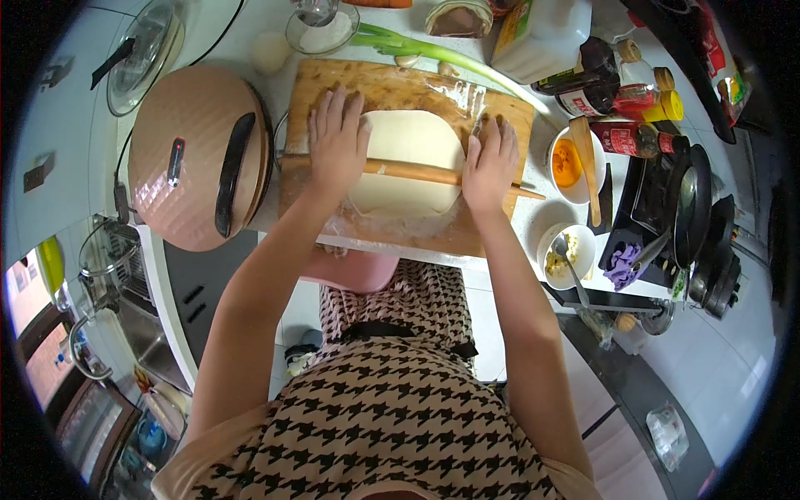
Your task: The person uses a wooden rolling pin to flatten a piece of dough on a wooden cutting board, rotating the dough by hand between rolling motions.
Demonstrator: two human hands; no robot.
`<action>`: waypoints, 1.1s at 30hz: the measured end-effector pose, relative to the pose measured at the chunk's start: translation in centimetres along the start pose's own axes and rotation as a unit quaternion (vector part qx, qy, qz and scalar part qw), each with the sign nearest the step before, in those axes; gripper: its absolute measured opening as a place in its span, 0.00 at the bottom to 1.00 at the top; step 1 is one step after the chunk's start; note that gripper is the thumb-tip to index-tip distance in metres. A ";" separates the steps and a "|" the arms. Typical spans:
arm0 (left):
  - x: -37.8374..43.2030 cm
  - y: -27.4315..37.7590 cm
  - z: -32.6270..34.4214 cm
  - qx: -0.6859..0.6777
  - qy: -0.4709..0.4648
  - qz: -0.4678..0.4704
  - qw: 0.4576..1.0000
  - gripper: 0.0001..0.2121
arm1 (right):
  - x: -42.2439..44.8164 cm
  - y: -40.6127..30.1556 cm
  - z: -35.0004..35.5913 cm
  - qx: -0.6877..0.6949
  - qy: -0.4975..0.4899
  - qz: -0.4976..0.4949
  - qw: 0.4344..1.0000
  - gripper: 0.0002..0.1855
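A flattened sheet of pale dough (412,134) lies on a wooden cutting board (387,81) in front of me. Across the dough runs a slim wooden rolling pin (412,171) with tapered ends. My left hand (337,140) bears down over the pin near its left end, fingers stretched away from me at the dough's left edge. Over the pin's right part lies my right hand (490,162), its fingers on the board beside the dough. Both palms hide parts of the pin. White flour smears (459,94) mark the board's far right.
Left of the board stands a round pink electric pan (187,150) with a black handle. Behind lie a green onion (431,50), garlic cloves (407,60) and a glass bowl of white powder (325,34). At right are an egg bowl (565,164), a spoon bowl (575,250) and several bottles (628,137).
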State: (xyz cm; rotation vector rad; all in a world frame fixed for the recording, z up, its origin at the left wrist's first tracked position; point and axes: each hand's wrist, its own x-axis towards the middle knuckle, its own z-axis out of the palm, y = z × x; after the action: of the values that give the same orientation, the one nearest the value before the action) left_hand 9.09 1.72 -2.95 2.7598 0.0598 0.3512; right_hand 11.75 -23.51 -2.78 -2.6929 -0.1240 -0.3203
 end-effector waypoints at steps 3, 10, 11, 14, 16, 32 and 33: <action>-4.1 2.2 -3.4 -0.150 -0.061 0.016 0.987 0.18 | -2.5 -1.5 -3.0 0.094 0.010 -0.052 0.994 0.21; -11.3 6.2 -4.8 -0.108 -0.175 -0.093 0.974 0.16 | -10.8 -4.0 -5.6 0.202 -0.238 0.020 0.950 0.15; -11.3 6.3 -4.8 -0.103 -0.186 -0.128 0.969 0.15 | -10.7 -4.1 -5.3 0.170 -0.229 0.024 0.958 0.17; -10.2 6.3 -5.1 -0.112 -0.243 -0.131 0.955 0.16 | -10.6 -4.3 -4.4 0.127 -0.231 0.026 0.964 0.20; -10.0 6.2 -5.5 -0.103 -0.246 -0.100 0.958 0.17 | -10.7 -4.2 -4.2 0.114 -0.241 0.020 0.964 0.23; -10.2 6.9 -3.6 -0.124 -0.217 -0.013 0.968 0.09 | -10.3 -4.4 -3.1 0.161 -0.230 0.051 0.958 0.10; -10.5 6.6 -3.6 -0.124 -0.216 -0.013 0.968 0.09 | -10.4 -4.2 -3.2 0.183 -0.221 0.035 0.957 0.10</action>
State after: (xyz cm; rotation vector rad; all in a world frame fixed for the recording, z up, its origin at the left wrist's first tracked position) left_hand -2.02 -4.09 0.16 2.5201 -0.0552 -0.2407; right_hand 0.41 -21.41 -0.75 -2.3469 -0.1971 0.3068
